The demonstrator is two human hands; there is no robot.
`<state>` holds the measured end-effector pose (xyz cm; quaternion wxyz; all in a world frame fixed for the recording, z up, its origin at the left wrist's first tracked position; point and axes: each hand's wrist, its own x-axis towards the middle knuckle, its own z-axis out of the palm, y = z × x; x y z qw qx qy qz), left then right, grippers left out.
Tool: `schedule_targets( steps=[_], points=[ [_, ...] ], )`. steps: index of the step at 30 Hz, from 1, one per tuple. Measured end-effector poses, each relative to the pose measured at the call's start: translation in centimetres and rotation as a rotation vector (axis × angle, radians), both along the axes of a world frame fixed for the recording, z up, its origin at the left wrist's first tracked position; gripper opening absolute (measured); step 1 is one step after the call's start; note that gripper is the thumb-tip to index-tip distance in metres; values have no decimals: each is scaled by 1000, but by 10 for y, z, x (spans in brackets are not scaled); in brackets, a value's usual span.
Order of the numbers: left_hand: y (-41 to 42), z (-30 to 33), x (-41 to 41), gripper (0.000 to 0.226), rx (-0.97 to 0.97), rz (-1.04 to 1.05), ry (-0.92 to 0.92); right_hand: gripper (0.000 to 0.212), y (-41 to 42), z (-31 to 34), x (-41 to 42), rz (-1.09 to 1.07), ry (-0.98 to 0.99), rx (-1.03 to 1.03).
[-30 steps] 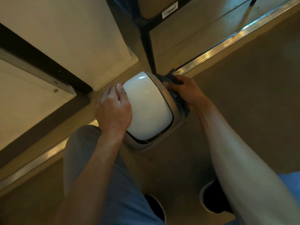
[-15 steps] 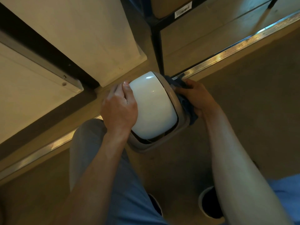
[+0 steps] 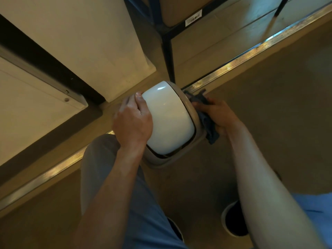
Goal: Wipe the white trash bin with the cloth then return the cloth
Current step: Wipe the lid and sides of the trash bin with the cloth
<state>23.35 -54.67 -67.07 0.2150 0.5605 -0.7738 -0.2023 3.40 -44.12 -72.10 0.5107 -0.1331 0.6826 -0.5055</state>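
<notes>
On the floor: left hand [image 3: 132, 124] grips white trash bin [image 3: 168, 117] (lid side); right hand [image 3: 218, 115] presses cloth [image 3: 206, 121] against its flank, fingers curled round it.

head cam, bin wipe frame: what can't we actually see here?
Head view only:
- Side of the trash bin under the cloth: hidden by the cloth and the right hand, so dirt or contact there is unknown.
- Left hand fingertips: wrapped round the bin's far side.
- Bin body below the lid: hidden by the lid from above.
- Label on the shelf: too small to read.
- Where the cloth goes back: not visible.
</notes>
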Motion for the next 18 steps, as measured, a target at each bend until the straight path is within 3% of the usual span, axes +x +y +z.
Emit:
schedule_targets(
  steps=[5, 8, 18],
  points=[
    [1, 3, 2, 40, 2, -37, -5, 15, 50, -2, 48, -358, -68, 3],
    [1, 4, 3, 40, -1, -65, 4, 17, 65, -1, 64, -447, -72, -10],
    [-3, 1, 5, 42, 4, -90, 24, 23, 3, 7, 16, -142, 27, 60]
  ],
)
